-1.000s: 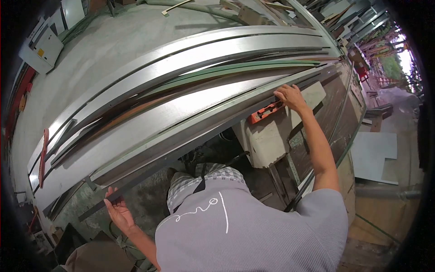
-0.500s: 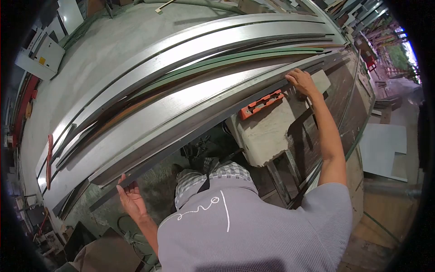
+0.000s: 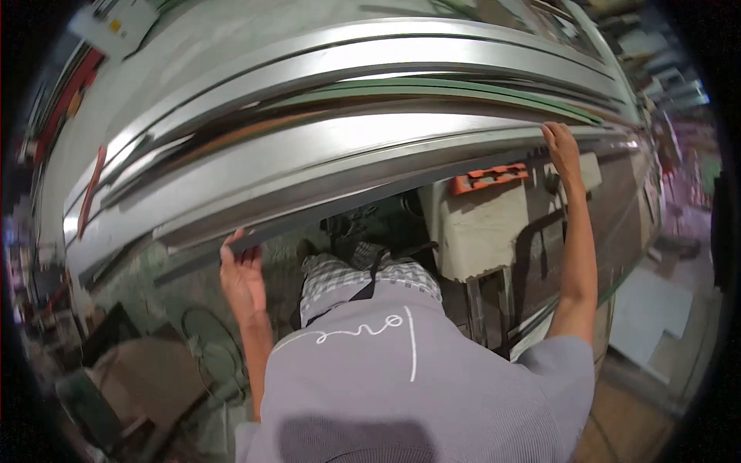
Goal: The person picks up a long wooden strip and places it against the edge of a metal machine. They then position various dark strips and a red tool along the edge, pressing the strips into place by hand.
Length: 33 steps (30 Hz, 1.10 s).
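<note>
A long, narrow dark grey bar runs from lower left to upper right in front of me, with both hands on it. My left hand is curled around it from below near its left end, palm up, fingertips showing above its far edge. At the right, my right hand grips the bar from above, its fingers bent over the edge and partly hidden. Just beyond the bar lies a long silver metal profile, closely alongside it.
More long metal strips and a green strip lie farther back. An orange-red slotted piece rests on a cream-coloured block near my right arm. A red strip crosses the profiles' left ends. White sheet pieces lie at the right.
My view has turned and blurred slightly. Both hands keep hold of the bar, which appears less steeply slanted now. The right hand appears farther right, the left hand higher.
</note>
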Each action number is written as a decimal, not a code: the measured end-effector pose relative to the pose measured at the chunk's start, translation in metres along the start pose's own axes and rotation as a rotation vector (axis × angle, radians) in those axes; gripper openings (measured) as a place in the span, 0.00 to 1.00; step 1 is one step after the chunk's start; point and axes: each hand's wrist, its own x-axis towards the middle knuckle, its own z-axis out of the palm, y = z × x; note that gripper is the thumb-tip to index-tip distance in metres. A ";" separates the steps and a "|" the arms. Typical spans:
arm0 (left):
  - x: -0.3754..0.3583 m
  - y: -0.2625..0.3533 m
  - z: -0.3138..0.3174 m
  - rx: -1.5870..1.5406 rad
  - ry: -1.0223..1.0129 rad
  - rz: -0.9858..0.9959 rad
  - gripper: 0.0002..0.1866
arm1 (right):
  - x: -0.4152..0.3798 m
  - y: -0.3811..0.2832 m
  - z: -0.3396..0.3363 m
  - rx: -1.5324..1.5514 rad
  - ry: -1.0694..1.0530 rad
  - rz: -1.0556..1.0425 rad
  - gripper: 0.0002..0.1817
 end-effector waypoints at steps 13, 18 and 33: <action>-0.007 -0.049 0.058 -0.139 -0.089 -0.136 0.16 | -0.055 -0.202 0.039 0.253 -0.450 -0.527 0.19; 0.002 -0.044 0.044 -0.082 -0.080 -0.191 0.16 | -0.059 -0.206 0.050 0.254 -0.429 -0.467 0.14; 0.040 0.043 -0.060 0.410 0.402 0.220 0.15 | -0.061 -0.208 0.047 0.264 -0.411 -0.425 0.14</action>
